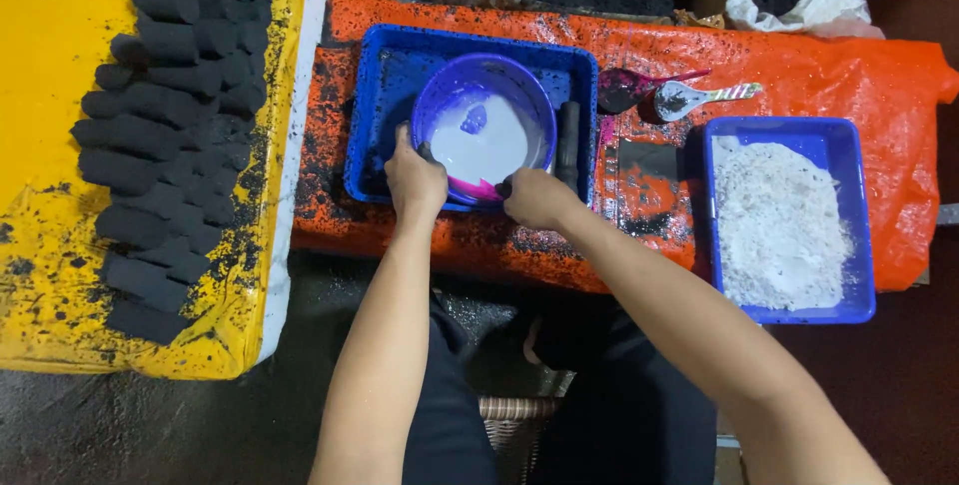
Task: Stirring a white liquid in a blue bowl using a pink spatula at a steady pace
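Head view, bowl: a round purple bowl (484,130) sits inside a blue tray (400,65), its near edge towards the person.
Left hand: the left hand (415,180) is at the bowl's near-left rim, fingers curled over the edge and closed on it.
Right hand: the right hand (537,197) is at the bowl's near-right rim, fingers bent around a dark object at the edge; whether it clamps the rim itself, I cannot tell.
Bowl contents: pale grey-white liquid or paste fills the bowl, with a pink streak at the near rim between the hands.
Beside the bowl: a black cylinder (568,140) lies in the same tray, just right of the bowl.
Surface: the tray rests on an orange sheet (849,75) spattered with black dust, covering a low table.
Right of the bowl: a second blue tray (857,215) holds a heap of white powder (779,220), well apart from the hands.
Behind and right of the bowl: two spoons (689,95) lie on the orange sheet, one dark pink, one pale with a striped handle.
Left of the bowl: a yellow sheet (50,45) carries rows of black cylinders (170,145) stacked side by side, with black dust around them.
Floor: dark and dusty below the person's arms.
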